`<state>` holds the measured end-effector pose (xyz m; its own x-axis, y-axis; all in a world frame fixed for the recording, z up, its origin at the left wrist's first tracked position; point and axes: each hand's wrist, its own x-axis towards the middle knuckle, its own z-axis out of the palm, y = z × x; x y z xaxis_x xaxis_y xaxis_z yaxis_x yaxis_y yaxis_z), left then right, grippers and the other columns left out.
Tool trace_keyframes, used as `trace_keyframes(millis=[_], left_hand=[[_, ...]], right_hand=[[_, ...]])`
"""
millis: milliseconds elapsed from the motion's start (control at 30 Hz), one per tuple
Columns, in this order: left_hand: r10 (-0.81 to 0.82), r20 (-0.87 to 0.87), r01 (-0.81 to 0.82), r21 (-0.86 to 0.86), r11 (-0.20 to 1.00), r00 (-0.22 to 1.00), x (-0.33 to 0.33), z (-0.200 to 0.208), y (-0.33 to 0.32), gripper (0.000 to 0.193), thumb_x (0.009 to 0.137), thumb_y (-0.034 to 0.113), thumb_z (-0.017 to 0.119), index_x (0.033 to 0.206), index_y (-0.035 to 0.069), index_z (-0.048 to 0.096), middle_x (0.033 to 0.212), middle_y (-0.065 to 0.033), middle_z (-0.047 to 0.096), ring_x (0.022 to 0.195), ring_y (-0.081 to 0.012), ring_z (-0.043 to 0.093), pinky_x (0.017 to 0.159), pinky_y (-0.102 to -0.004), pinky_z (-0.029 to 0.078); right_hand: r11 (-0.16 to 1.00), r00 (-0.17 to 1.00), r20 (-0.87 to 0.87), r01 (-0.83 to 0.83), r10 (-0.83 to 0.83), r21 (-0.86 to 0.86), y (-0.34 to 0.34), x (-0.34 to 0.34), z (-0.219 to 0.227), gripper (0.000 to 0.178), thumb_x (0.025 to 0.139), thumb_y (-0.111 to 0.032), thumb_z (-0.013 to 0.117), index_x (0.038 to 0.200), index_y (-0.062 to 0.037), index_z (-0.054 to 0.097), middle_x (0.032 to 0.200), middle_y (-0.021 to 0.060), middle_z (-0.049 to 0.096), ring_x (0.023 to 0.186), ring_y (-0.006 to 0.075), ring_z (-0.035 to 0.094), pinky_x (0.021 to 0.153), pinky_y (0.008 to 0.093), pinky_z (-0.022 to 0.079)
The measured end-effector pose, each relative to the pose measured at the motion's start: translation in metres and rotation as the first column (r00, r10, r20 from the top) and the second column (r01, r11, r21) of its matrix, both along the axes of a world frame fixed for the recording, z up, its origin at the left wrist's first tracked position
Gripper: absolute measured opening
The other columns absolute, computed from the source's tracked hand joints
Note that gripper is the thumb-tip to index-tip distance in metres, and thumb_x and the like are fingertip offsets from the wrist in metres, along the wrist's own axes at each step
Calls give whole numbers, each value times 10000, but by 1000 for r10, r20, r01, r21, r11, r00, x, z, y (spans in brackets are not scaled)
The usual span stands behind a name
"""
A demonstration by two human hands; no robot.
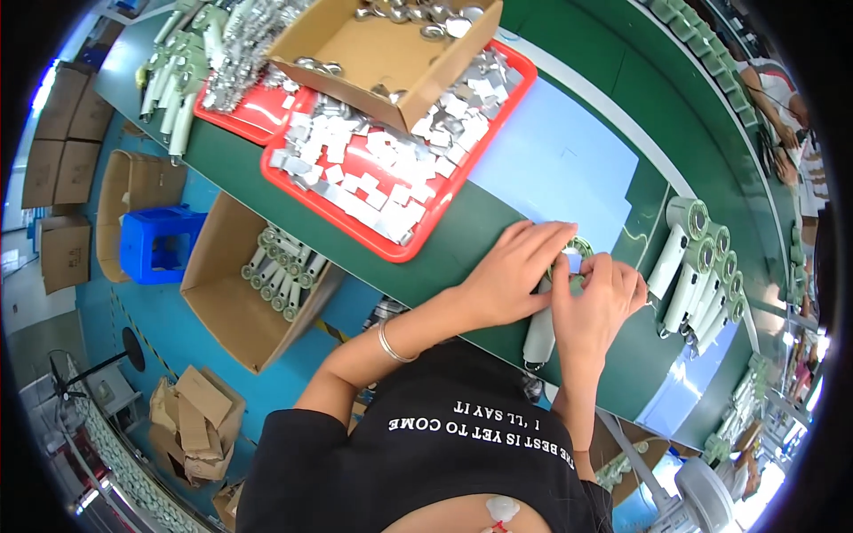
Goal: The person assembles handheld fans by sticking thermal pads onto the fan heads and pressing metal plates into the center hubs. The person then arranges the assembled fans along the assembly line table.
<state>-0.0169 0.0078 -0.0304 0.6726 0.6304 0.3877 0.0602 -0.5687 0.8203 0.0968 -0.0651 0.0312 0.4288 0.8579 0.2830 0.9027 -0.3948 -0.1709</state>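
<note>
A pale green handheld fan (539, 339) lies on the green table in front of me, its handle toward my body and a small loop at its end. My left hand (520, 271) is closed around the fan's round head, the fingers at its far rim. My right hand (597, 306) bends over the same head from the right, thumb and fingertips pinched at a small pale blue piece (574, 263). The fingers cover most of the head, so I cannot make out whether the piece is attached to it.
Left of my hands, a red tray (410, 250) holds many small white and silver pieces, with a cardboard box (400, 108) of round metal parts on it. Several similar fans (689, 275) lie at right. A blue sheet (560, 151) lies beyond. A carton (222, 293) of fans stands below left.
</note>
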Motion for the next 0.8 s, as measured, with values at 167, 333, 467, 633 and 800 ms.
trace_keyframes(millis=[167,333,467,633,800], left_hand=[[36,-26,-33,102,994,999,-36,29,22,658,802,146,790,1383,-16,527,1374,-200,566,1246,-364,558,1050,-424,459],[511,70,-515,171,840,857,-85,86,124,335,840,-20,686,1173,-18,647,1091,-130,698,966,-228,675,843,-348,533],[444,-342,-348,306,886,828,-128,91,230,265,846,191,735,1025,-2,705,951,-159,713,830,-286,696,729,-385,542],[261,-863,-196,192,962,433,-110,116,240,351,805,327,779,860,-17,738,761,-156,715,723,-267,694,712,-364,544],[172,-860,-52,168,984,480,-110,112,249,302,778,268,787,867,-19,751,784,-155,728,731,-252,695,711,-357,540]], right_hand=[[999,999,-38,-3,4,32,-8,1,2,308,829,-301,773,923,-59,606,748,47,509,920,262,544,1021,465,334],[992,977,-213,3,23,124,-30,11,3,460,833,-206,772,1218,-55,570,825,36,512,975,272,494,1039,451,308],[989,971,-237,16,18,144,-51,20,-6,432,842,-184,757,1211,-52,575,827,35,522,985,278,499,1037,445,312],[985,949,-305,122,-79,123,-77,28,-18,399,849,-167,742,1197,-50,587,830,36,541,975,272,504,1029,444,322],[981,945,-319,128,-77,143,-87,30,-23,373,848,-157,739,1177,-49,603,821,28,542,962,260,517,1032,440,326]])
